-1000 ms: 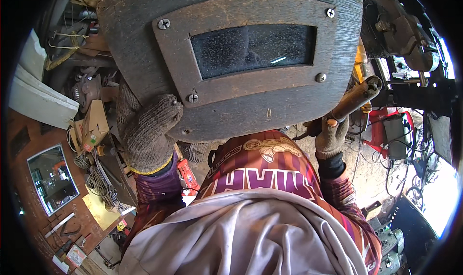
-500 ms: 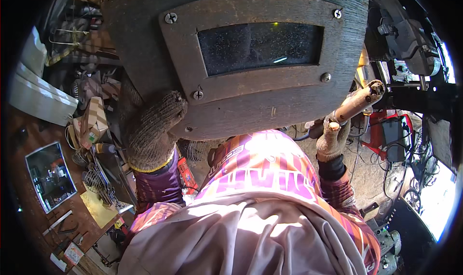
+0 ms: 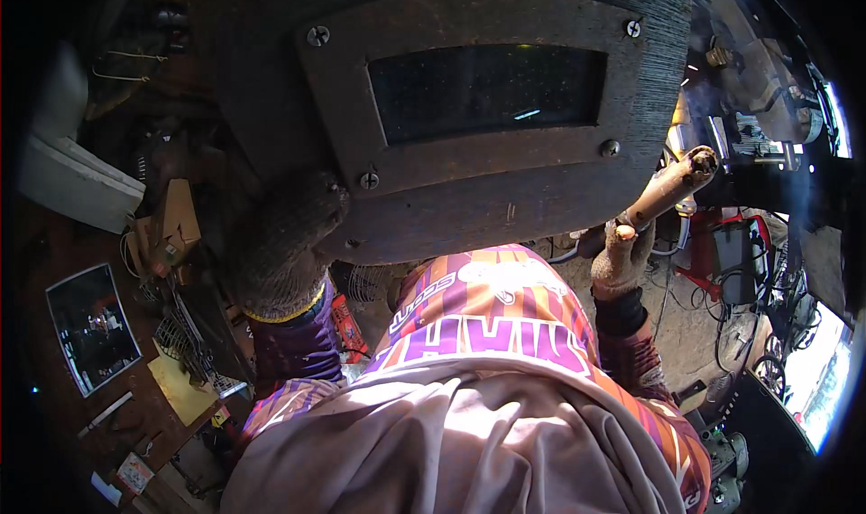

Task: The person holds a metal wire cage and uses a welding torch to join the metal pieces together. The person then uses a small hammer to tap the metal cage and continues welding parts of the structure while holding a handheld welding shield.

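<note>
A dark hand-held welding shield (image 3: 451,212) fills the upper middle, its framed glass window (image 3: 487,90) facing me and screws at the frame's corners. My left hand (image 3: 284,243), in a worn knitted glove with a yellow cuff edge, is closed at the shield's lower left; its grip is partly in shadow. To the right of the shield, my right hand (image 3: 622,266) is wrapped round a brown, tube-like welding electrode holder (image 3: 672,189) with a worn end pointing up and right. The thumb tip pokes out of that glove. Whatever lies behind the shield is hidden.
On the left, a brown surface (image 3: 95,428) carries a dark glassy panel (image 3: 95,329), a yellowish sheet (image 3: 185,388) and a cardboard box (image 3: 171,225). At right stand a red and black machine (image 3: 735,257) and loose cables (image 3: 722,334). A metal clamp-like fixture (image 3: 767,90) is upper right.
The surroundings and the shield have turned darker. Thin haze now shows at the right. Both hands, the shield and the electrode holder have hardly moved.
</note>
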The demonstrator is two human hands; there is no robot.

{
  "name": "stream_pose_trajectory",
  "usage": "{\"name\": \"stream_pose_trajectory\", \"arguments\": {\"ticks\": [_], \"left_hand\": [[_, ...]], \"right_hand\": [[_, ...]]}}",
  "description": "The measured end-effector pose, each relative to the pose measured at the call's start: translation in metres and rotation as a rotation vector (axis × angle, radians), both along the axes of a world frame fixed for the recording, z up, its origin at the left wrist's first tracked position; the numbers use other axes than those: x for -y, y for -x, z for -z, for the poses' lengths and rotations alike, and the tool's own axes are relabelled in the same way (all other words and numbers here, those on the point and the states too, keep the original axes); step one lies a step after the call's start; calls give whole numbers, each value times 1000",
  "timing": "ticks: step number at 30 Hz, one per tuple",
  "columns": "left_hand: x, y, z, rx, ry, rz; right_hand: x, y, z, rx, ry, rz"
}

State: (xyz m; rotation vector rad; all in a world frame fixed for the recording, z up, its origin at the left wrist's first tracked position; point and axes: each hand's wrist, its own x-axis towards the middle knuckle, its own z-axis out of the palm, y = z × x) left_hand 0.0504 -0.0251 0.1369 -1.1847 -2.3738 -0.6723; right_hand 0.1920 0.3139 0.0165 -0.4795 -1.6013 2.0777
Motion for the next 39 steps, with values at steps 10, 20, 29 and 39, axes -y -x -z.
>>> {"name": "stream_pose_trajectory", "arguments": {"ticks": [10, 20, 29, 39], "left_hand": [[-22, -6, -17, 946, -1068, 123], [74, 33, -29, 795, -1086, 74], [85, 35, -16, 637, -1008, -46], [25, 23, -43, 796, -1274, -302]], "right_hand": [[-7, -1, -5, -66, 20, -59], [-5, -1, -3, -47, 18, 10], [-6, 4, 1, -21, -56, 16], [-6, 11, -3, -14, 71, -53]]}}
